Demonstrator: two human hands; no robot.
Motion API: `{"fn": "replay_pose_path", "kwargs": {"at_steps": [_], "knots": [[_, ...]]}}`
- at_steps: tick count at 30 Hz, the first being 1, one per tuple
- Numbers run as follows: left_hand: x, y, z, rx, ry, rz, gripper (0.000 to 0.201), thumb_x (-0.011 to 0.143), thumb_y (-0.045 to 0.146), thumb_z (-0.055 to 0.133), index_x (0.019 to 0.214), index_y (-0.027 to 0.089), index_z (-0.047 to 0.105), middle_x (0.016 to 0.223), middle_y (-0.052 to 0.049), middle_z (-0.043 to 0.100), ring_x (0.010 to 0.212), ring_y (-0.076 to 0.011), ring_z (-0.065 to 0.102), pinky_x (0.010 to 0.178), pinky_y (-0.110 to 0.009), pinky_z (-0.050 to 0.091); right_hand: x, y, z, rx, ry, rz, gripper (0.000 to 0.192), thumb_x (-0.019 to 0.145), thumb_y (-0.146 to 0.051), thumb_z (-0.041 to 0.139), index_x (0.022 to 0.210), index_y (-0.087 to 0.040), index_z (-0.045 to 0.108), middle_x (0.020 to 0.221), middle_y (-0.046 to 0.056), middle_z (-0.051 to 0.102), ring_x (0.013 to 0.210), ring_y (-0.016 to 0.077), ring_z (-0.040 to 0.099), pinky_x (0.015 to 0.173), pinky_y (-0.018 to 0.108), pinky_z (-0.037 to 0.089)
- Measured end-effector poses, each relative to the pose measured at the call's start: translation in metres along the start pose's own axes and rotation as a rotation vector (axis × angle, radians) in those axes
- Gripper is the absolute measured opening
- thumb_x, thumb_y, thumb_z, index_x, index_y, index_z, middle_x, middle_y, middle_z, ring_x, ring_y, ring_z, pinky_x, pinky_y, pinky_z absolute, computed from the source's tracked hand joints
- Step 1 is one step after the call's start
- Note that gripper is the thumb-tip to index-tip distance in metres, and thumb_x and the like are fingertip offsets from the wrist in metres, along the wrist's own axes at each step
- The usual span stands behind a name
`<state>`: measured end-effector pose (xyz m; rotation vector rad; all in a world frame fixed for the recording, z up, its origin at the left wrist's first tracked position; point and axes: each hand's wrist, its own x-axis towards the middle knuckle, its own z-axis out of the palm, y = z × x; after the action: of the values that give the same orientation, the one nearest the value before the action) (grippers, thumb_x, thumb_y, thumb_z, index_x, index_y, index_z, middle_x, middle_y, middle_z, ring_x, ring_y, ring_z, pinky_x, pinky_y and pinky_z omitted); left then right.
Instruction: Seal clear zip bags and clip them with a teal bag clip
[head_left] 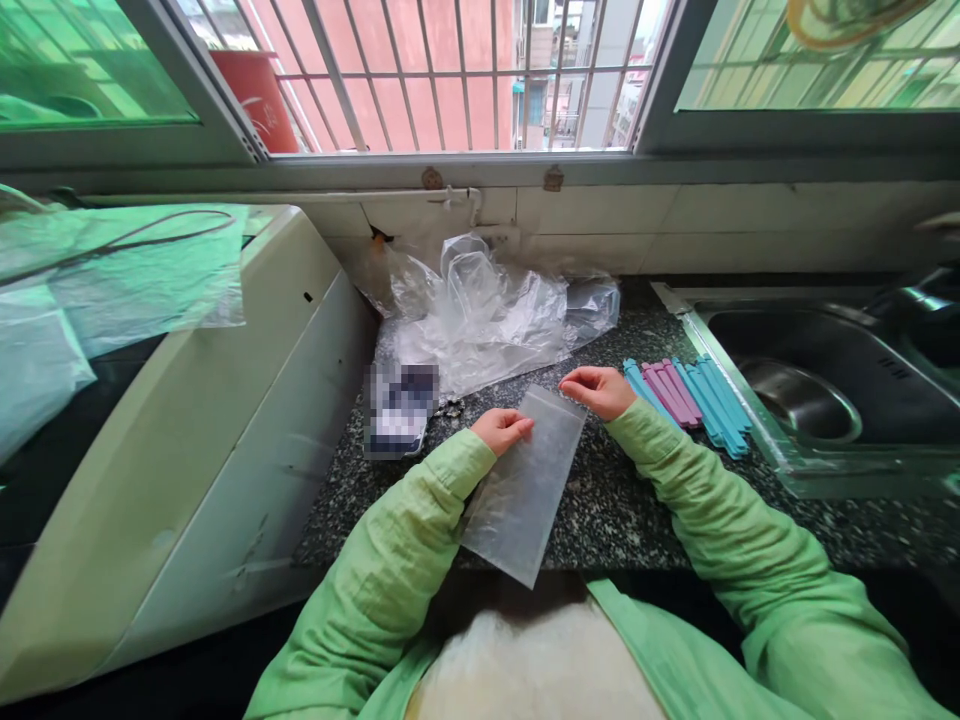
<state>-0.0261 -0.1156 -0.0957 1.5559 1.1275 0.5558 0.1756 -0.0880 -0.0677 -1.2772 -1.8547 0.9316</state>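
Across the near edge of the counter (611, 525), the clear bag (525, 495) slanted, long axis running far right to near left. The left hand (501, 431) had its grip pinched on the left side; the right hand (602, 391) was bunched by the top edge, grasp unclear.

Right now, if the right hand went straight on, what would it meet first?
Likely the flat bag, its top edge close by the right hand; crumpled plastic lies farther along. Contact and depth are unclear.
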Motion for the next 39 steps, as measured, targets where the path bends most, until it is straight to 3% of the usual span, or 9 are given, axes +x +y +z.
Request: {"fn": "replay_pose_path", "kwargs": {"at_steps": [6, 10, 15, 22, 28, 34, 39], "knots": [[0.002, -0.001, -0.001, 0.021, 0.064, 0.011, 0.036, 0.068, 0.044, 0.054, 0.056, 0.011, 0.060, 0.042, 0.005, 0.040, 0.045, -0.0059, 0.032, 0.047, -0.020, 0.027, -0.030, 0.026, -0.058, -0.601, 0.454, 0.034, 0.027, 0.072, -0.040, 0.052, 0.072, -0.018, 0.066, 0.070, 0.006, 0.065, 0.061, 0.0169, 0.056, 0.058, 0.029, 0.042], [0.003, -0.001, 0.001, 0.024, 0.108, -0.001, 0.030, 0.068, 0.037, 0.053, 0.057, 0.011, 0.060, 0.045, 0.005, 0.044, 0.048, -0.0069, 0.036, 0.051, -0.020, 0.029, -0.054, 0.046, -0.070, -0.919, 0.418, 0.164, 0.025, 0.073, -0.036, 0.051, 0.076, -0.017, 0.067, 0.076, 0.009, 0.065, 0.068, 0.0206, 0.057, 0.057, 0.031, 0.040], [0.003, 0.000, 0.000, 0.004, 0.145, -0.027, 0.027, 0.067, 0.035, 0.054, 0.061, 0.010, 0.062, 0.045, 0.005, 0.043, 0.049, -0.0072, 0.036, 0.051, -0.020, 0.029, -0.062, 0.056, -0.066, -1.086, 0.325, 0.241, 0.025, 0.072, -0.037, 0.053, 0.077, -0.017, 0.068, 0.078, 0.011, 0.064, 0.070, 0.0231, 0.057, 0.059, 0.034, 0.040], [0.005, 0.003, -0.003, -0.266, 0.176, -0.002, 0.030, 0.058, 0.037, 0.064, 0.071, 0.010, 0.064, 0.056, 0.002, 0.057, 0.054, -0.0075, 0.043, 0.054, -0.019, 0.034, -0.060, 0.065, -0.065, -1.117, 0.382, 0.106, 0.027, 0.074, -0.038, 0.047, 0.068, -0.018, 0.064, 0.070, 0.011, 0.062, 0.067, 0.0229, 0.055, 0.060, 0.035, 0.039], [0.003, 0.011, -0.004, -0.353, 0.155, -0.045, 0.024, 0.057, 0.032, 0.065, 0.064, 0.010, 0.061, 0.043, 0.007, 0.047, 0.043, -0.0035, 0.033, 0.045, -0.018, 0.025, -0.048, 0.036, -0.056, -1.022, 0.427, -0.103, 0.023, 0.074, -0.035, 0.049, 0.065, -0.017, 0.061, 0.065, 0.007, 0.060, 0.068, 0.0208, 0.054, 0.063, 0.032, 0.040], [0.002, 0.012, -0.005, -0.365, 0.127, -0.093, 0.019, 0.059, 0.027, 0.062, 0.063, 0.009, 0.060, 0.038, 0.008, 0.040, 0.038, -0.0027, 0.030, 0.042, -0.019, 0.019, -0.037, -0.015, -0.015, -0.790, 0.329, -0.440, 0.018, 0.076, -0.031, 0.050, 0.070, -0.017, 0.059, 0.069, 0.007, 0.060, 0.070, 0.0187, 0.053, 0.065, 0.029, 0.041], [0.003, 0.010, -0.005, -0.394, 0.112, -0.103, 0.019, 0.061, 0.026, 0.059, 0.070, 0.009, 0.061, 0.037, 0.009, 0.036, 0.038, -0.0028, 0.029, 0.041, -0.018, 0.020, -0.033, -0.014, 0.020, -0.676, 0.212, -0.526, 0.015, 0.078, -0.028, 0.048, 0.075, -0.018, 0.058, 0.071, 0.006, 0.059, 0.069, 0.0167, 0.053, 0.064, 0.027, 0.042]]}}
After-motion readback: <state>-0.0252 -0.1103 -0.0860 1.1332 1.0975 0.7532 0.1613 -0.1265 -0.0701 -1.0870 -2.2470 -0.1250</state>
